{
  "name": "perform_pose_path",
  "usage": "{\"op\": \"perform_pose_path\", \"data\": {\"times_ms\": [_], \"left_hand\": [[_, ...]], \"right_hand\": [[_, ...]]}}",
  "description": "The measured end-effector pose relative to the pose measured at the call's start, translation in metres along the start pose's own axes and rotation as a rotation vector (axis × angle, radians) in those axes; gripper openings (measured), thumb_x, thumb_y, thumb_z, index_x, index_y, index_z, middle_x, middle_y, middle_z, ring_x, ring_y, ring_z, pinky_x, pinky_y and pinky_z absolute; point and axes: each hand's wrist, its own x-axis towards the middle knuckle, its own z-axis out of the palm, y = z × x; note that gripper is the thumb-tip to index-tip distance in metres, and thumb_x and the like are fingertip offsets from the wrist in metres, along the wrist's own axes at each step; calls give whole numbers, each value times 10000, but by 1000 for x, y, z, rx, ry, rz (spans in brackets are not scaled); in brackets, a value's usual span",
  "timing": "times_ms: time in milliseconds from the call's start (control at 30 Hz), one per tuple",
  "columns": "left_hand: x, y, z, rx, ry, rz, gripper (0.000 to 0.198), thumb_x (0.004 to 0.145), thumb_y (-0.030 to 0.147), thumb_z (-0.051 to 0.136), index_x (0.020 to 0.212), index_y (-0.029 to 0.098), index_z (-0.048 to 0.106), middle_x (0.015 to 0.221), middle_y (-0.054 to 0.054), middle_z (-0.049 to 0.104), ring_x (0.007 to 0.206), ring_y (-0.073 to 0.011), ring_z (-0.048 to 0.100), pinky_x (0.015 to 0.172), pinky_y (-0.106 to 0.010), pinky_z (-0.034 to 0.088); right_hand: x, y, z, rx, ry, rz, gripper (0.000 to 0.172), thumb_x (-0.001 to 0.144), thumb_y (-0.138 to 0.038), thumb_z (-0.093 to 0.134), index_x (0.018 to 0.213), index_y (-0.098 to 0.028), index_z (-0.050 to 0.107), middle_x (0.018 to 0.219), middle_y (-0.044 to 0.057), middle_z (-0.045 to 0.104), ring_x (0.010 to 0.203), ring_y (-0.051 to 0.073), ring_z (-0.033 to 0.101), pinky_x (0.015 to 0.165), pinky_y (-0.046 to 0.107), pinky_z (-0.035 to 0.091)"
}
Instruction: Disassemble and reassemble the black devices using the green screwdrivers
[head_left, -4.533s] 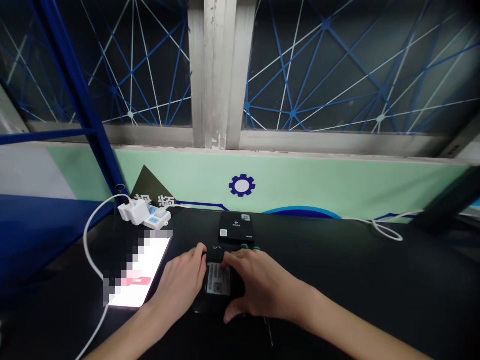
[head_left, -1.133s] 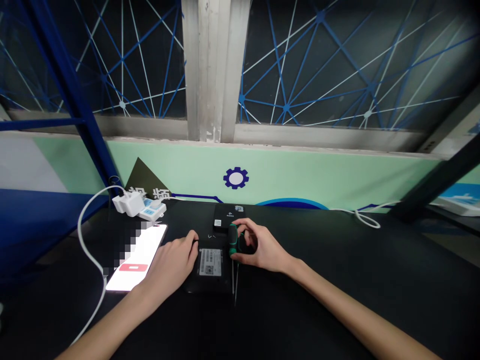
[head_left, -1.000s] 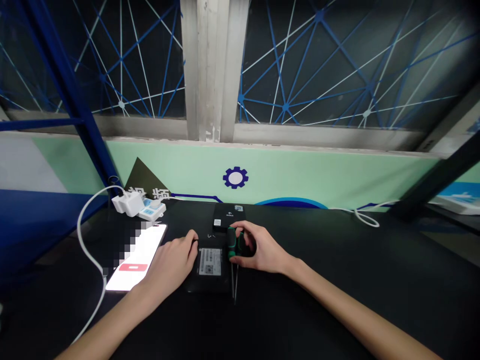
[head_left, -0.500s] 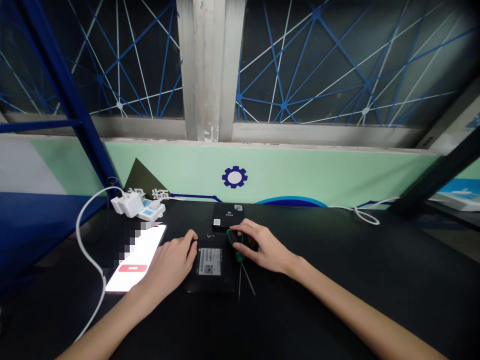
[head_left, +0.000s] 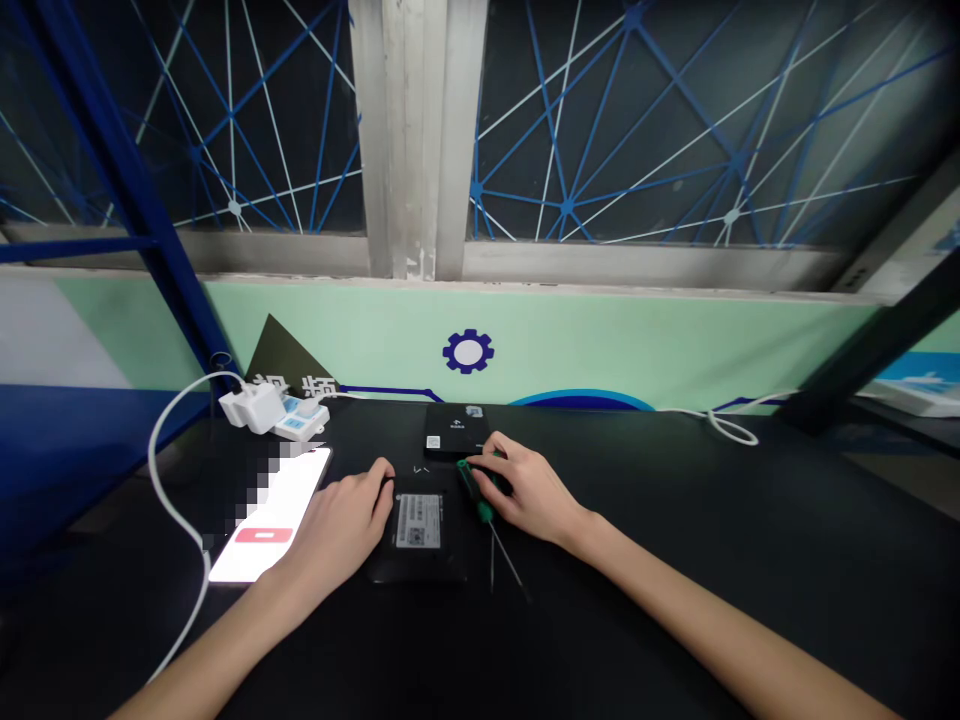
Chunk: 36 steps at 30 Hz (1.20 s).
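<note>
A flat black device [head_left: 455, 565] with a white printed label lies on the dark table. My left hand [head_left: 349, 515] rests along its left edge, fingers bent around the far left corner and thumb against the side. On the device's right, my right hand [head_left: 529, 490] pinches the handle of a green and black screwdriver [head_left: 472, 488], its metal shaft pointing toward me. Two thin lines run from the handle; I cannot tell whether one is a second shaft or a reflection. Tiny pale screws [head_left: 421, 470] lie just beyond the device.
Behind the screws sits a flat black box [head_left: 456, 430]. A lit phone [head_left: 281, 510] lies left, partly behind my left hand. White chargers [head_left: 259, 408] on a power strip [head_left: 301, 424] trail a white cable [head_left: 154, 450]. Another cable [head_left: 731, 430] loops at the back right.
My right hand has shifted slightly right with the screwdriver, whose shaft tip has swung to the right. My left hand and the device stay in place.
</note>
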Motion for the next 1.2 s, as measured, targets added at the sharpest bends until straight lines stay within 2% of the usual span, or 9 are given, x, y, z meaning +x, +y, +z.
{"op": "perform_pose_path", "data": {"times_ms": [133,300,467,700,767,833,900,1067,1200], "left_hand": [[-1,1,0,-13,3,7,325,1020,339,210,1114,224,500,804,-47,682,705,-267,679,574,-311,351],[-1,-1,1,-19,7,10,319,1024,342,215,1118,223,496,786,-41,677,691,-259,678,573,-308,355],[-1,-3,3,-24,15,16,310,1027,340,221,1111,225,497,796,-37,682,693,-250,685,574,-303,364],[0,-2,2,-28,17,22,316,1030,336,223,1127,220,500,817,-48,690,719,-260,696,580,-308,386],[0,-2,2,-34,17,24,314,1031,334,226,1129,220,502,815,-46,689,715,-259,694,580,-309,388],[0,-2,2,-41,17,21,308,1032,333,232,1128,222,503,807,-43,685,705,-257,690,580,-309,387],[0,-2,2,-37,16,18,302,1032,330,236,1120,225,505,794,-39,679,692,-256,682,577,-309,379],[0,-1,1,-22,22,16,282,1035,316,239,1116,229,494,792,-39,672,697,-256,677,589,-308,367],[0,-1,1,-34,12,2,282,1037,311,236,1125,232,492,810,-42,674,723,-254,686,606,-306,381]], "right_hand": [[-1,0,2,7,45,41,248,926,-220,522,1064,-197,726,1001,80,605,775,184,624,663,308,501],[-1,-2,4,7,103,175,245,853,-242,590,1074,-206,687,1019,53,619,551,116,517,567,297,457],[0,-2,6,158,133,167,212,824,-162,563,997,-212,674,995,37,631,530,97,521,587,287,475],[3,-5,2,351,400,209,211,826,-185,583,1004,-210,691,1040,75,633,518,98,452,536,294,441],[4,-3,1,430,457,271,229,824,-209,594,1026,-198,700,900,43,618,504,96,423,521,288,415],[5,1,0,540,494,364,230,821,-247,611,1019,-181,707,687,-23,507,489,100,389,493,272,375],[7,6,0,669,533,439,229,817,-297,631,998,-174,698,594,-64,404,482,101,364,468,255,338],[11,18,2,959,685,517,320,746,-414,760,889,-217,552,808,6,648,566,121,523,486,248,418],[11,23,9,1007,691,581,470,697,-490,832,864,-238,472,701,-34,631,510,119,532,501,252,436]]}}
